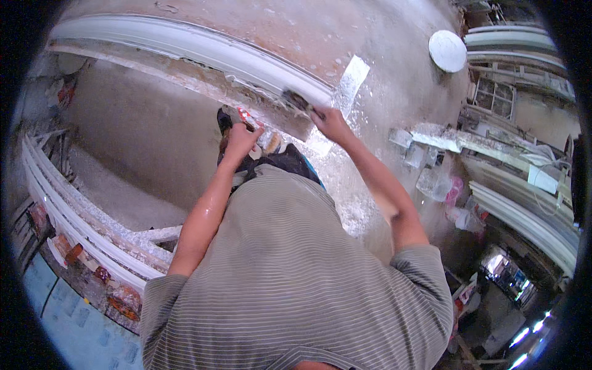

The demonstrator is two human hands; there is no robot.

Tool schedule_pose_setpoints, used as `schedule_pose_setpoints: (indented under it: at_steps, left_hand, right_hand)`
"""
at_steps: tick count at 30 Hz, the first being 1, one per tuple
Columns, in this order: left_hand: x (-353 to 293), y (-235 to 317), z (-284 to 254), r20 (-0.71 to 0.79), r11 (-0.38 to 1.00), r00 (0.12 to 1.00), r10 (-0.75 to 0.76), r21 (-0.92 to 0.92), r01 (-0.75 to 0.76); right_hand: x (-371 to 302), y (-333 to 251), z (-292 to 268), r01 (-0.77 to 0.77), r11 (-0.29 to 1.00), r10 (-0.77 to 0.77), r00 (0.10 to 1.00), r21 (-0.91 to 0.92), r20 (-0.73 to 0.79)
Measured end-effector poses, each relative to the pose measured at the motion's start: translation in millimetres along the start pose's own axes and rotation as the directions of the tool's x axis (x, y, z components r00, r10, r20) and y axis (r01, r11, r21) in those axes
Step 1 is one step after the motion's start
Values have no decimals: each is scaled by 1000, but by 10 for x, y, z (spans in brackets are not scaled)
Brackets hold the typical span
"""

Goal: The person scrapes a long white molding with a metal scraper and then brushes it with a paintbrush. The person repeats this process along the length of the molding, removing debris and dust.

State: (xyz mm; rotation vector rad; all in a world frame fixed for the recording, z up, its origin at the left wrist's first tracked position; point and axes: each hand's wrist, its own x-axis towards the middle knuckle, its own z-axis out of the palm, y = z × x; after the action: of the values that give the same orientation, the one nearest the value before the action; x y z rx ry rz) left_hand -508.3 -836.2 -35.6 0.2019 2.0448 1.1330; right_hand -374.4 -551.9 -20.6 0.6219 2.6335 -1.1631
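The right grip [333, 125] is closed around the handle of a dark brush-like tool [295, 98], whose head sits just up and left of that grip, at the right end of a long white moulding [203, 48]. The moulding stretches away leftward, beyond the left grip [242, 140], along a narrow worktop [206, 79]. The left grip's fingers are curled; whether they hold anything I cannot tell. A red-and-white thing [245, 116] shows just beyond them. A white strip [354, 80] lies near the right grip's far side.
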Motion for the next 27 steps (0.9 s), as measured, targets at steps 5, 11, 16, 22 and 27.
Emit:
schedule_pose_setpoints:
  at_steps: [5,11,16,22,27]
  left_hand:
    - [6,110,17,-26,998,999,28,-52,-29]
    - [75,-208,9,-76,999,997,4,-31,-6]
    - [-118,157,-157,-108,972,994,-35,-234,9]
    - [-134,31,-231,-156,969,986,-63,-246,23]
    - [-149,155,-268,-181,959,982,-46,-283,-7]
  right_hand:
    - [-2,-158,-253,151,987,-146,986,-60,79]
    - [-528,216,-539,224,947,-209,974,-231,87]
    - [38,-249,-117,409,698,-382,907,-588,177]
    - [-337,-61,-603,331,819,-240,939,-469,245]
    - [-101,-273,-413,190,971,-170,976,-147,137]
